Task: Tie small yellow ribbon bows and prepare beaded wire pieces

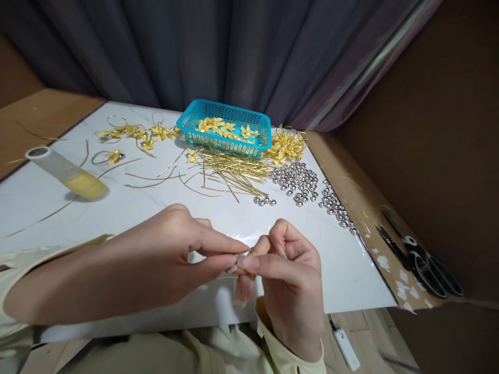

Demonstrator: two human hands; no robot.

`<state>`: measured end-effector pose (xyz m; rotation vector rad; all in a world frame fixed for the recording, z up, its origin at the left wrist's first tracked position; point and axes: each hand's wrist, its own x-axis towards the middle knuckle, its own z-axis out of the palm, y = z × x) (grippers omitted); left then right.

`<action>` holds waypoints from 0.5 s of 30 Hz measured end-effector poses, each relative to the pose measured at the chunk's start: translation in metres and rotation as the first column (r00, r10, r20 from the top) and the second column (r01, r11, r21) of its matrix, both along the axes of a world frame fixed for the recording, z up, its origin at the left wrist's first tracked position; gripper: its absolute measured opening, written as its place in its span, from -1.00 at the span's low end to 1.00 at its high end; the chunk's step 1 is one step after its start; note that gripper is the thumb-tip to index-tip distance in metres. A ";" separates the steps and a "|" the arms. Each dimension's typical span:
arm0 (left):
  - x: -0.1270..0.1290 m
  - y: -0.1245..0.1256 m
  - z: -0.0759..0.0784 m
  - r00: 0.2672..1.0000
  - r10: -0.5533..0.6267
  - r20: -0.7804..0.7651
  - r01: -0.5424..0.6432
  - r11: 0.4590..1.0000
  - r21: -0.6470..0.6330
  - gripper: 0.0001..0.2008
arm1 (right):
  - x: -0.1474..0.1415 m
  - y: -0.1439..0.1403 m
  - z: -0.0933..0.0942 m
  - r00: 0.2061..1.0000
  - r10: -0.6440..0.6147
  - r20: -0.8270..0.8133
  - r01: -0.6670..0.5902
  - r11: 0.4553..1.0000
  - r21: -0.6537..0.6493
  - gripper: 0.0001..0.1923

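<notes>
My left hand [171,249] and my right hand [290,270] meet fingertip to fingertip over the near edge of the white board [156,208]. Together they pinch a tiny gold piece [249,253], mostly hidden between the fingers. Farther back lie a bundle of gold wire strips [234,174], a scatter of small silver bells [298,182] and a blue basket [228,127] holding yellow folded bows.
A clear tube with yellow material [68,174] lies at the left. Finished gold loops with bows [132,132] sit at the back left, loose bows [286,145] right of the basket. Black scissors [419,254] rest on the brown ledge at right. A dark curtain hangs behind.
</notes>
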<state>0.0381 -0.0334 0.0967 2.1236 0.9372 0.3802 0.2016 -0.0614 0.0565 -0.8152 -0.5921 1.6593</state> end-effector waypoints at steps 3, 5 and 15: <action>0.000 0.000 0.001 1.000 -0.003 -0.007 0.003 1.000 -0.006 -0.70 | 0.000 -0.001 0.000 1.000 -0.008 0.000 0.008 1.000 -0.003 -0.61; 0.001 0.000 0.002 1.000 -0.013 -0.003 0.013 1.000 0.000 -0.69 | 0.000 -0.001 -0.001 1.000 -0.009 0.007 0.009 1.000 -0.002 -0.62; 0.002 0.002 0.003 1.000 -0.021 -0.006 0.021 1.000 -0.021 -0.70 | -0.002 0.000 0.003 0.999 -0.039 -0.003 0.039 0.999 -0.029 -0.60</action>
